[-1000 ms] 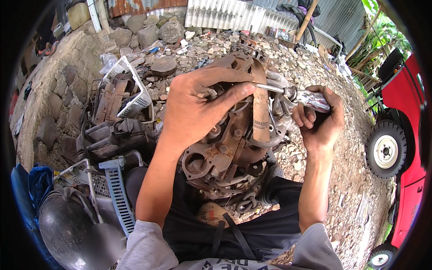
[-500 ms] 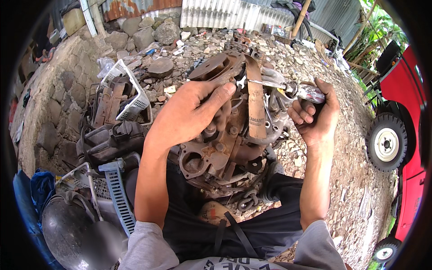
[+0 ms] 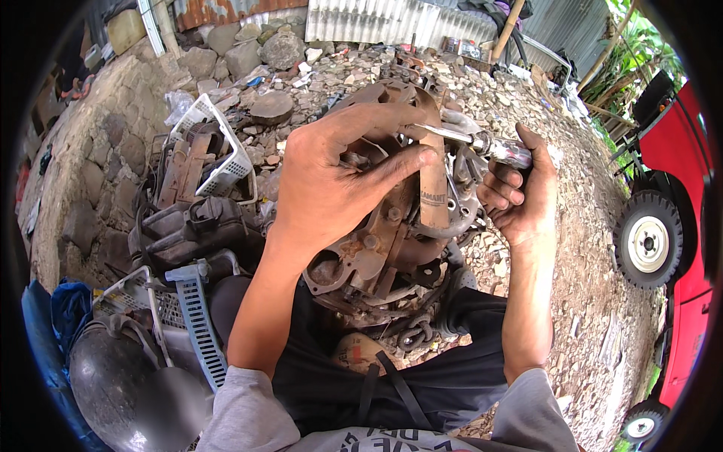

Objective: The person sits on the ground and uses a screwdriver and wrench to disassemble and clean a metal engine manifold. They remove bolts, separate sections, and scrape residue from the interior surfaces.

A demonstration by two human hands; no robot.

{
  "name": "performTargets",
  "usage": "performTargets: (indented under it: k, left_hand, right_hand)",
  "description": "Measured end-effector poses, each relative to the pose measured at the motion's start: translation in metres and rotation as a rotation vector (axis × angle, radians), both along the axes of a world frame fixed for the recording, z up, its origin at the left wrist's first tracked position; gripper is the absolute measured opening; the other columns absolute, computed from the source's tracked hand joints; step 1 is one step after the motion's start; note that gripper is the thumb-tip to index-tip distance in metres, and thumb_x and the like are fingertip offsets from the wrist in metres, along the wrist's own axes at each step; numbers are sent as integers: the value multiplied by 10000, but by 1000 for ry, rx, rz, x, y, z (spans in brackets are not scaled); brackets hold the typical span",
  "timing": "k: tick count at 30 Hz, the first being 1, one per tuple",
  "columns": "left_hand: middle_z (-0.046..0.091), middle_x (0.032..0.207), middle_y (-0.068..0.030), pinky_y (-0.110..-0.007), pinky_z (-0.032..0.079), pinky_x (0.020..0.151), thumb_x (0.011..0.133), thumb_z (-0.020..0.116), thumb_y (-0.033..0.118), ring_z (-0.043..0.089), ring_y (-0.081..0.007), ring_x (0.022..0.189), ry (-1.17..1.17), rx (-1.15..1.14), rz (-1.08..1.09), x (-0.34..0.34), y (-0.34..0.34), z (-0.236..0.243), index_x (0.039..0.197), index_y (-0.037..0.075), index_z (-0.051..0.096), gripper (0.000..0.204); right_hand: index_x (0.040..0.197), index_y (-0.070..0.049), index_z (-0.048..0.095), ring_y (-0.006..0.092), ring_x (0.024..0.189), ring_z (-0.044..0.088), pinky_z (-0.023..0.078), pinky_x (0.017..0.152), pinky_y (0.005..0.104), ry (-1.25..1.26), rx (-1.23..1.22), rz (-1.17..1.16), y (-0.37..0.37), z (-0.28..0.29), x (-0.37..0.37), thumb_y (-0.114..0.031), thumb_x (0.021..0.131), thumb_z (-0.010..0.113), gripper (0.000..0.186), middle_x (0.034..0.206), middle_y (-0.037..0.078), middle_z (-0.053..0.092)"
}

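My right hand (image 3: pixel 520 177) is wrapped round the clear handle of a screwdriver (image 3: pixel 456 135), whose metal shaft points left. My left hand (image 3: pixel 339 169) reaches over the rusty engine (image 3: pixel 373 248), with forefinger and thumb curled about the tip end of the shaft. Its other fingers are mostly hidden behind the hand, and contact with the tip is hard to make out. Beneath the shaft, a flat brown strip (image 3: pixel 433 181) with dark print stands against the engine. The engine rests in front of my legs, its upper part partly covered by my left hand.
A white plastic crate (image 3: pixel 226 169) of rusty parts lies at the left, near a dark metal housing (image 3: pixel 192 230). Closer in are a blue-grey plastic basket (image 3: pixel 199 316) and a black helmet (image 3: pixel 109 377). Gravel (image 3: pixel 580 226) covers the ground; a red vehicle (image 3: pixel 689 248) stands at right.
My left hand has moved right and slightly up, from the engine's left side to the screwdriver's tip. My right hand has shifted slightly left with the screwdriver.
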State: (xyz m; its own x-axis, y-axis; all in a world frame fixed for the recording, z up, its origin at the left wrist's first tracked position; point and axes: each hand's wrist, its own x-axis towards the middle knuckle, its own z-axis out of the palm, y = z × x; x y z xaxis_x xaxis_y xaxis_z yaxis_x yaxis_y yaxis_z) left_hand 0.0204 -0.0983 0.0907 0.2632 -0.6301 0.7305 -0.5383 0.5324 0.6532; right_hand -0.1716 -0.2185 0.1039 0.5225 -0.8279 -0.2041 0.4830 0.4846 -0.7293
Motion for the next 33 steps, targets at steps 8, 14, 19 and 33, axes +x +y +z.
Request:
performTargets:
  k: [8, 14, 19, 33]
  left_hand:
    - [723, 769, -33, -190, 456, 570, 810, 821, 102, 617, -57, 649, -150, -82, 218, 6, -3, -4, 960, 27, 760, 178]
    - [733, 779, -71, -253, 487, 552, 902, 728, 163, 653, -130, 592, -4, 101, 111, 5, 5, 5, 943, 41, 755, 132]
    - [716, 790, -29, -215, 454, 563, 906, 728, 148, 621, -72, 642, 98, 148, 42, 5, 8, 8, 966, 44, 751, 122]
    - [685, 722, -60, -279, 472, 633, 889, 707, 167, 630, -122, 655, -166, 449, 197, 30, 16, 9, 910, -17, 709, 185]
  right_hand:
    - [702, -140, 539, 43, 298, 319, 271, 324, 210, 47, -40, -16, 2, -5, 4, -489, 1002, 539, 460, 447, -47, 434]
    - [1003, -67, 675, 40, 327, 307, 267, 358, 212, 49, -71, 38, -4, -6, -4, -494, 995, 546, 446, 471, -60, 427]
    - [626, -165, 505, 38, 294, 290, 230, 305, 209, 81, -44, -54, 6, 6, 2, -491, 1002, 544, 499, 434, -46, 406]
    - [1067, 29, 684, 100, 469, 559, 478, 448, 245, 219, -404, -121, 11, -11, -1, -317, 923, 703, 376, 679, 55, 655]
